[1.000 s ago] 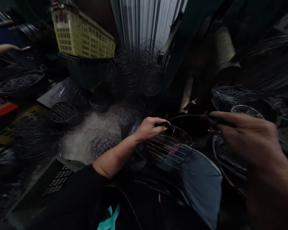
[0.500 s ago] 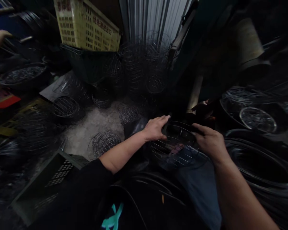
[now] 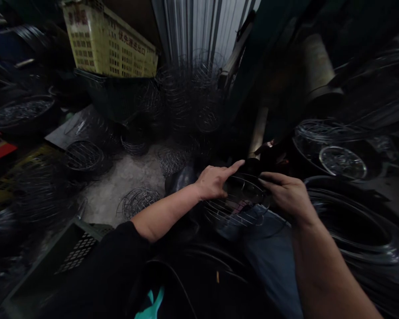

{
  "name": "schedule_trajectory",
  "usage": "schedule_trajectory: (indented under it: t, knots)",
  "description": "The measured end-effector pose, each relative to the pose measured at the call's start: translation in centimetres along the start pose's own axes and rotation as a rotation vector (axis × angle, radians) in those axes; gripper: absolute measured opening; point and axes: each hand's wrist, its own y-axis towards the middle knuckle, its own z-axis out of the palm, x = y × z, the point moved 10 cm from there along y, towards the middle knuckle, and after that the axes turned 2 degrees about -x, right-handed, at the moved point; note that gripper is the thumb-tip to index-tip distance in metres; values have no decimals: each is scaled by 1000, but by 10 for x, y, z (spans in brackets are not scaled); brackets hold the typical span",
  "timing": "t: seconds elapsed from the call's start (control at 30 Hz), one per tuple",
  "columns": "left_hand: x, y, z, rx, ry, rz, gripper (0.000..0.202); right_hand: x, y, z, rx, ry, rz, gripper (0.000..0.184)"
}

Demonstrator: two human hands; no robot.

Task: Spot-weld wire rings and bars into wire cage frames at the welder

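Head view, on a clock face centred on the wire frame: nearest, at seven o'clock, a teal strip (image 3: 151, 305) lies against dark clothing, and at five o'clock is a leg in blue denim (image 3: 272, 248). The wire frame (image 3: 241, 218) sits over the lap by that leg, its thin parallel bars crossing below a curved rim. At eleven o'clock the left hand (image 3: 213, 182) has forefinger stretched out and thumb apart, beside the rim; contact is unclear. At one o'clock the right hand (image 3: 291, 195) brings its fingertips together at the rim, though whether they pinch it I cannot tell. The frame looks light and springy, likely smooth, easily bent at single bars; the rim, held at opposite sides, should be the firmest hold. Farther out, a dark coil (image 3: 362, 254) lies at three o'clock, a rounded wire bundle (image 3: 141, 201) on the floor at nine, a yellow crate (image 3: 119, 48) between ten and eleven, and corrugated sheeting (image 3: 202, 26) near twelve.
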Motion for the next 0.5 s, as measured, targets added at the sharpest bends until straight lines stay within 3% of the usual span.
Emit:
schedule_trajectory:
  t: [0.13,0.27,0.5]
  knots:
    - [-22,4,-35,-141,-111,166,83,16,-2,-18,-44,56,-67,39]
    - [-35,13,-60,-263,-129,340,84,18,1,-39,-188,131,-131,32]
    - [-36,39,-64,-334,-11,420,83,6,12,-47,-332,262,-161,22]
